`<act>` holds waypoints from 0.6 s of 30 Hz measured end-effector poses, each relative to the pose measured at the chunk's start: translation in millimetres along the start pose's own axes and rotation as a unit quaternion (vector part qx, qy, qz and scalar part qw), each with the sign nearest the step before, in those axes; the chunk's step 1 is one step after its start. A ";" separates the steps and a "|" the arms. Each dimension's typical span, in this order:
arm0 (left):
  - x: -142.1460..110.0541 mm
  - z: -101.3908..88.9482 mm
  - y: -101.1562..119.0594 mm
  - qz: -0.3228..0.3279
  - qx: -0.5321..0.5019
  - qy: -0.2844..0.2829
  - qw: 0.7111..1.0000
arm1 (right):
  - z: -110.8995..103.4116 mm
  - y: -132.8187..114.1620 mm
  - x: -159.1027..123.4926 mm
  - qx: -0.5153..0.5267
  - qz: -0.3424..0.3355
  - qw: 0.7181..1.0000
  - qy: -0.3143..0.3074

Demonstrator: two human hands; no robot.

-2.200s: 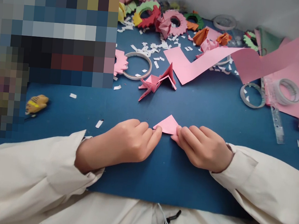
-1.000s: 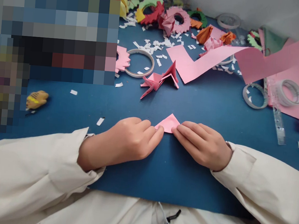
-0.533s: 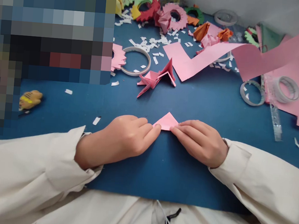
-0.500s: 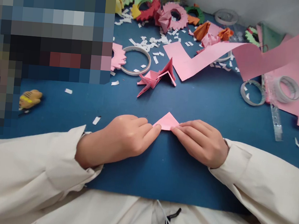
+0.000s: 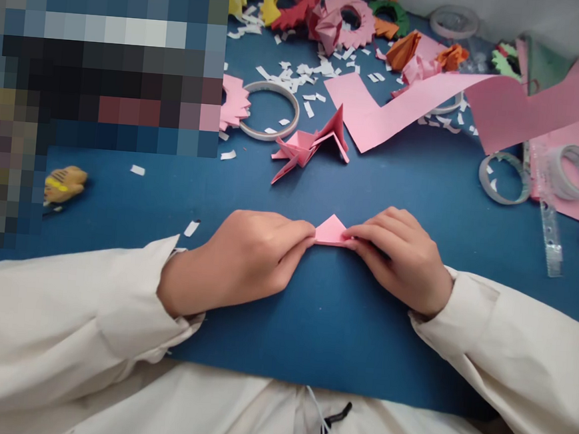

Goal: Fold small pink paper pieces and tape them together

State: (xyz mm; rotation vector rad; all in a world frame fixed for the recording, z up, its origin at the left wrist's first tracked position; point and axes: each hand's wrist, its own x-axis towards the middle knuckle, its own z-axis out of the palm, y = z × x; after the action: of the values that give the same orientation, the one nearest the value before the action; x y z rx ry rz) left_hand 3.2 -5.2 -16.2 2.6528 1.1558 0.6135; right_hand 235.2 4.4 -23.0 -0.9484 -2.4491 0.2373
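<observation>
Because the folded paper (image 5: 332,230) appears light, thin and easily creased, it is best held by its side corners, which the left hand (image 5: 254,254) and right hand (image 5: 406,263) pinch over the blue table (image 5: 318,333), near the pink origami figure (image 5: 301,148).

Ruler (image 5: 550,236) right of folded paper (image 5: 332,231) (toy (image 5: 67,183) far left).

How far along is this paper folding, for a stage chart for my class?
Done, it seems: the pink pointed paper ring and folded pink paper shapes on the table.
In hand: a small pink paper triangle, pinched between the left hand and right hand.
Left: the triangle looks flatter than those shapes, so probably more folding. How many steps, I can't tell.
</observation>
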 end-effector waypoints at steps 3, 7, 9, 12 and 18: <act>2.3 -0.5 1.5 -0.027 -0.003 -0.010 1.000 | -0.3 2.7 0.7 0.013 0.021 1.000 -0.017; 5.1 -2.5 4.8 -0.063 -0.002 -0.031 0.998 | 0.2 2.8 0.5 0.027 0.020 0.999 -0.009; 5.4 -2.9 6.2 -0.076 0.007 -0.035 0.996 | 1.1 2.7 0.4 0.044 0.011 0.999 -0.008; 5.1 -2.0 6.6 -0.091 0.025 -0.040 0.995 | 2.1 3.0 0.5 0.055 0.005 0.998 -0.011; 2.2 1.9 -0.5 0.018 0.043 -0.006 0.999 | 2.1 3.2 2.1 0.036 0.002 0.999 -0.012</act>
State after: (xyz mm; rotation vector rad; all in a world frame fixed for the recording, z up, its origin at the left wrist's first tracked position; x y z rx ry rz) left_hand 5.1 -3.2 -17.4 2.7494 1.1597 0.5661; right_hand 234.7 8.2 -25.0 -0.9237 -2.4440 0.3380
